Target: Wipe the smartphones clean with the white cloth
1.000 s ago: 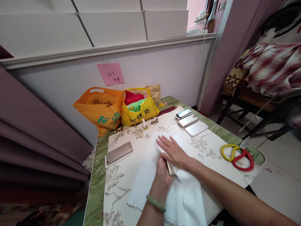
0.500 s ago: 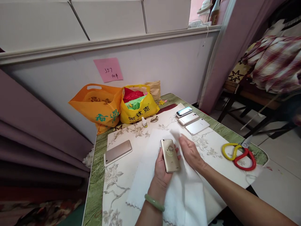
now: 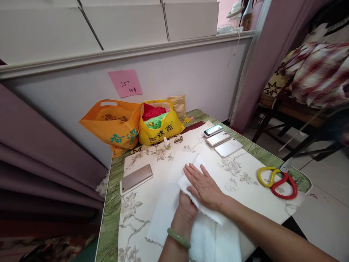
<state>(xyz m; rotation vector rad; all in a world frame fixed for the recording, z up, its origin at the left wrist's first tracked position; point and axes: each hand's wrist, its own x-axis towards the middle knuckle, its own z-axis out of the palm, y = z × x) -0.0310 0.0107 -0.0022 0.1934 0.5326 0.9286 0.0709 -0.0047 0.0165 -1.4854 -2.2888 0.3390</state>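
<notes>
A white cloth (image 3: 218, 236) with a zigzag edge lies in front of me, one part folded up over the gold smartphone in my left hand (image 3: 188, 203). That phone is almost wholly covered, and most of my left fingers are hidden beneath the cloth. My right hand (image 3: 204, 187) rests flat on top of the fold, fingers stretched out, pressing the cloth against the phone. Left of the cloth lies another gold smartphone (image 3: 137, 178). Beyond my right hand are a white smartphone (image 3: 228, 147), a pale gold smartphone (image 3: 218, 138) and a phone with its screen up (image 3: 213, 130).
Scissors (image 3: 278, 180) with yellow and red handles lie at the table's right. At the back stand an orange bag (image 3: 114, 125) and a full yellow bag (image 3: 162, 131). Before them are a small white bottle (image 3: 166, 143) and a hair clip-like item (image 3: 178, 139).
My right hand has moved left, bringing the cloth over the phone, and now lies flat on it. The gold phone's back, visible before, is covered. My left hand stays in place.
</notes>
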